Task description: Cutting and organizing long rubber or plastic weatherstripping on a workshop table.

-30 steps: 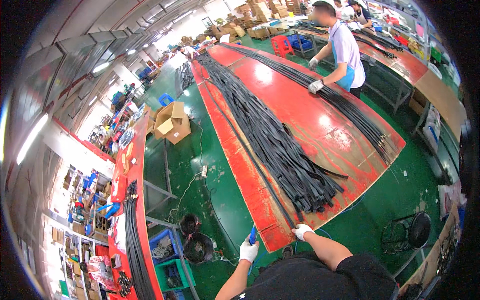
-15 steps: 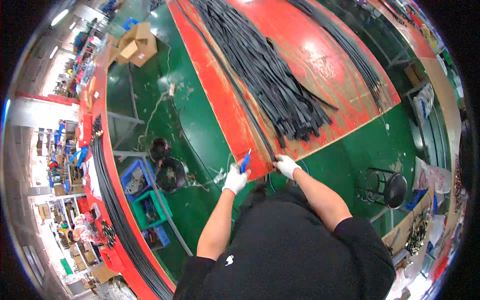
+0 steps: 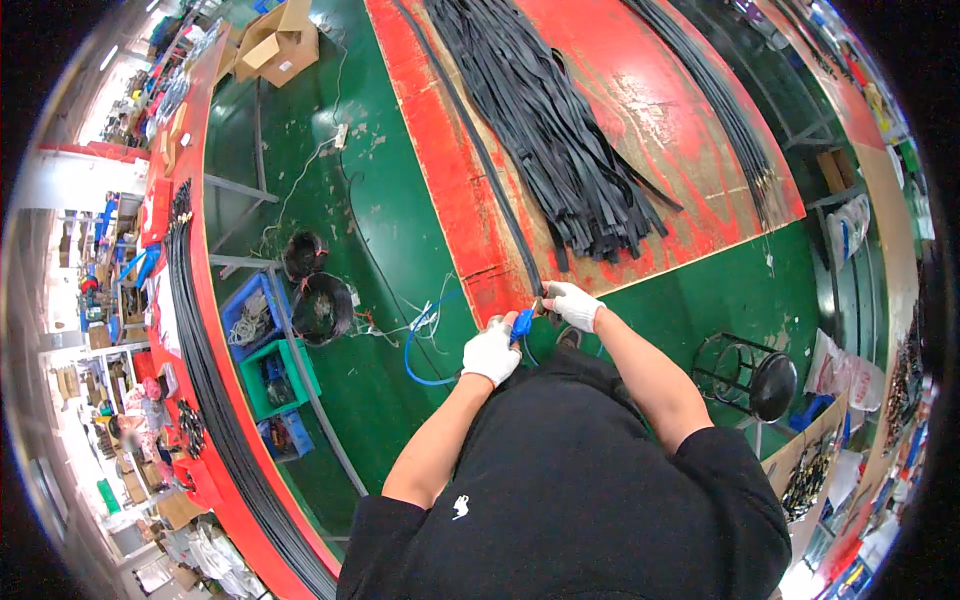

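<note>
My left hand [image 3: 491,352], in a white glove, is closed around a blue air blow gun [image 3: 523,323]. A blue hose [image 3: 410,362] loops beside that hand. The gun's tip points at the end of a long black tube [image 3: 492,168]; whether it enters the tube is too small to tell. My gloved right hand [image 3: 574,304] pinches that tube end at the near edge of the red table [image 3: 650,130]. From there the tube runs away along the table's left side. Right of it lies a thick pile of flat black sleeves [image 3: 545,130].
A bundle of thin black hoses [image 3: 715,95] lies on the table's right side. A black stool [image 3: 770,385] stands at right. On the left are blue [image 3: 250,315] and green [image 3: 280,380] crates, a cardboard box [image 3: 278,45], floor cables and a red bench [image 3: 195,400] with long black hoses.
My left hand has moved right, bringing the blow gun up to the tube end. My right hand still grips the tube, slightly higher in view. The blue hose now shows in a loop.
</note>
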A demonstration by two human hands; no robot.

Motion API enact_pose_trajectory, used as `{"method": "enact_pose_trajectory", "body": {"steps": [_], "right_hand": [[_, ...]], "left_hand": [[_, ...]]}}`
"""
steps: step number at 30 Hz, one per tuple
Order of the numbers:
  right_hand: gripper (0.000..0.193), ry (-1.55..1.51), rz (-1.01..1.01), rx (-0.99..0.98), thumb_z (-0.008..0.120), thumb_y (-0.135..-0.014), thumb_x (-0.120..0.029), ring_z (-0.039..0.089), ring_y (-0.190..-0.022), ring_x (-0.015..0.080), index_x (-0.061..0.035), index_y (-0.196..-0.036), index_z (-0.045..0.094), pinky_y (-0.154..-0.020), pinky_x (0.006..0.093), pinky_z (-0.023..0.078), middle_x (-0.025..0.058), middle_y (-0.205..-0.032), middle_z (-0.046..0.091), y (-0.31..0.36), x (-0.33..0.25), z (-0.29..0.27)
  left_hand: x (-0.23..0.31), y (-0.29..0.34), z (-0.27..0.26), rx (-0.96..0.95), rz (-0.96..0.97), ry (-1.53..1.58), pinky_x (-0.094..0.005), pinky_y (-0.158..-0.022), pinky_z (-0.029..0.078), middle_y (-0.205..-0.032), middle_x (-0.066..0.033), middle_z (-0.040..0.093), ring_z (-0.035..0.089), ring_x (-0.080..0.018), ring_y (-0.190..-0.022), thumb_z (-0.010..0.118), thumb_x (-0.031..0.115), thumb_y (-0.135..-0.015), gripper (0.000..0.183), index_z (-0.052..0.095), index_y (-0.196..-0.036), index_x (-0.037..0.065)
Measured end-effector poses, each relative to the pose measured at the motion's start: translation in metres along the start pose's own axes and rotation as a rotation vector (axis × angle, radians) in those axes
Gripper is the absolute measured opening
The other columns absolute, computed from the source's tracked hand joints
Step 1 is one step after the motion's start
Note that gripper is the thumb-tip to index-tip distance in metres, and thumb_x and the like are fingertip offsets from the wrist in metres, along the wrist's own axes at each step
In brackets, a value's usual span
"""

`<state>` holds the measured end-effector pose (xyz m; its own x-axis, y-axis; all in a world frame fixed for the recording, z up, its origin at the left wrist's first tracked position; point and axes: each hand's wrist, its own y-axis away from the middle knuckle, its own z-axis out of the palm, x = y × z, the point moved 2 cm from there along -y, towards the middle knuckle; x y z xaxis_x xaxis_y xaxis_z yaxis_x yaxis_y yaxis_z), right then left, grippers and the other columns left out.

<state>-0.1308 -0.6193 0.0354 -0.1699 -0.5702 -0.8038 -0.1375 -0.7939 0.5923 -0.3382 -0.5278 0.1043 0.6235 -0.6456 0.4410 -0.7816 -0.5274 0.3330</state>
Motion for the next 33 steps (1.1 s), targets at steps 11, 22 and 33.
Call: {"method": "enact_pose_trajectory", "body": {"steps": [11,22,33], "right_hand": [[0.066,0.007,-0.042,-0.002,0.064,-0.101,-0.012,0.047,-0.146,0.0252,0.0089,-0.157,0.038,-0.119,0.0341,0.036,0.0201,-0.159,0.049,-0.004,0.008,0.003],[0.057,-0.061,0.008,0.080,0.062,-0.104,-0.018,0.058,-0.129,0.0242,0.0069,-0.153,0.045,-0.108,0.0357,0.045,0.0190,-0.145,0.060,-0.013,0.014,0.014],[0.035,-0.047,-0.094,0.044,0.056,-0.102,-0.013,0.063,-0.097,0.0188,0.0012,-0.134,0.061,-0.084,0.0346,0.051,0.0080,-0.107,0.070,-0.002,0.013,0.008]], "left_hand": [[0.017,0.000,0.011,0.053,-0.142,0.007,-0.0502,-0.093,0.056,-0.127,-0.0209,0.063,0.069,-0.0417,-0.109,0.065,0.029,-0.095,0.053,0.054,-0.145,0.015],[0.026,-0.017,0.019,0.010,-0.150,-0.064,-0.0515,-0.095,0.055,-0.117,-0.0201,0.066,0.067,-0.0428,-0.109,0.069,0.029,-0.087,0.048,0.059,-0.130,0.009],[0.035,-0.040,0.024,-0.032,-0.047,-0.057,-0.0508,-0.096,0.054,-0.114,-0.0239,0.066,0.067,-0.0418,-0.108,0.068,0.021,-0.080,0.092,0.031,-0.164,0.018]]}}
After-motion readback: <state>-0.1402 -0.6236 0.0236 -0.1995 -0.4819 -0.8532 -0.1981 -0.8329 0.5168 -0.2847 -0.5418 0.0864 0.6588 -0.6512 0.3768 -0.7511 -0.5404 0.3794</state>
